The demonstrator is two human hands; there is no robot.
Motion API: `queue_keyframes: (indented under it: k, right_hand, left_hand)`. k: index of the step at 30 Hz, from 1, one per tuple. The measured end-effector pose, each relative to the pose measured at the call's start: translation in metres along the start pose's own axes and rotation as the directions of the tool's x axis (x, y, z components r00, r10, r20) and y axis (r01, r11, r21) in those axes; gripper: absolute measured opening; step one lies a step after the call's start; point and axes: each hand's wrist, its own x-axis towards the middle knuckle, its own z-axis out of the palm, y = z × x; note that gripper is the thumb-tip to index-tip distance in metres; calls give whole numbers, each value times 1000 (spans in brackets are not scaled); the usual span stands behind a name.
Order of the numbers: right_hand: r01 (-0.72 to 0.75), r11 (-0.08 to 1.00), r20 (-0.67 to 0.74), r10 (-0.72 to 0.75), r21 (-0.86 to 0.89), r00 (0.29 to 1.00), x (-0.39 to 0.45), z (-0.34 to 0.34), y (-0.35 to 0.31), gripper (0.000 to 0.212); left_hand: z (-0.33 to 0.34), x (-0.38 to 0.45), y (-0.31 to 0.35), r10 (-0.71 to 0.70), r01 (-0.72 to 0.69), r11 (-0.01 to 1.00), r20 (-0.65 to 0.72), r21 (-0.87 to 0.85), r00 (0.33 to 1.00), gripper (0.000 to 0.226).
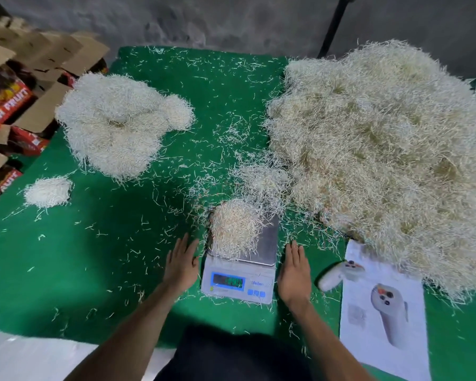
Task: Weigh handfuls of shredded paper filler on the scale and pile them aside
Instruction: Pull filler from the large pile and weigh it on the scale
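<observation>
The scale point(238, 273) sits between the two hands, its long axis running away from the person, display end nearest them and steel platform at the far end. A handful of shredded paper filler point(232, 228), a fluffy cream mound of thin crinkled strips, rests on the platform's left part and spills over its left edge.

The left hand point(180, 264) lies flat on the table point(94, 270) just left of the scale, grip apart, fingers straight and pointing away. The right hand point(294, 273) lies just right of the scale, grip likewise apart, holding nothing.

Beyond the right hand and further right rises the large loose heap of filler point(382, 160), ragged at its edges and reaching near the scale's far corner. Well beyond the left hand sits the weighed pile point(118, 125), denser and rounder, with a small clump point(48, 192) nearer. Green felt-like cloth between them is strewn with stray strips. Just right of the right hand lie a white controller point(338, 273) and a printed sheet point(382, 306).
</observation>
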Motion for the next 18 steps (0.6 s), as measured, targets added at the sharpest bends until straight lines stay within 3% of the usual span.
queue_keyframes:
  k: [2, 13, 18]
  right_hand:
    - [1, 1000, 19, -1, -2, 1000, 1, -3, 3, 65]
    - [15, 997, 31, -12, -80, 999, -2, -1, 4, 62]
    - [24, 999, -55, -21, 37, 998, 4, -10, 6, 48]
  left_hand:
    - [15, -7, -8, -16, 15, 991, 8, 135, 1000, 64]
    - [17, -9, -9, -4, 2, 996, 19, 93, 1000, 62]
    - [17, -8, -4, -48, 48, 996, 5, 81, 999, 62]
